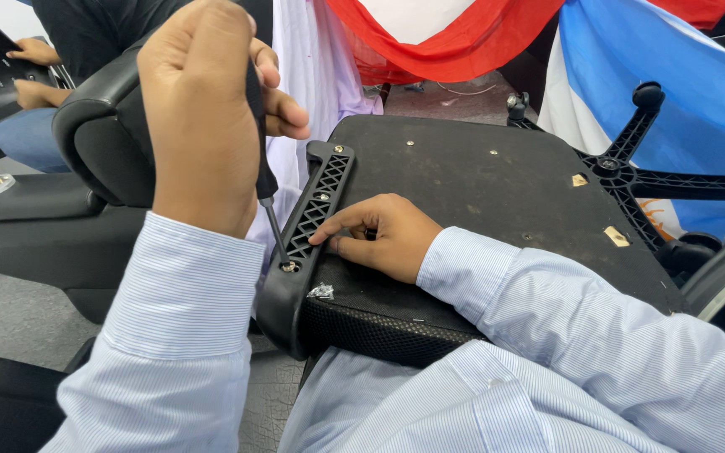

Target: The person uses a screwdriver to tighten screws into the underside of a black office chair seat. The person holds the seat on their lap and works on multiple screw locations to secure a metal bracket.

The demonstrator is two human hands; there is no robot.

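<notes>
My left hand (199,109) is closed around the black handle of a screwdriver (267,189), held upright. Its tip sits in a screw (289,267) at the near end of a black latticed armrest bracket (319,201). The bracket lies along the left edge of an upturned black chair seat (480,180). My right hand (379,236) rests on the seat's underside with its fingertips pressed against the bracket beside the screw. Two more screws show farther along the bracket.
A black chair armrest pad (98,138) stands behind my left hand. A star-shaped chair base (631,172) lies at the right. Red, white and blue cloths (631,67) hang behind. Another person's hands (33,71) work on a black perforated panel at top left.
</notes>
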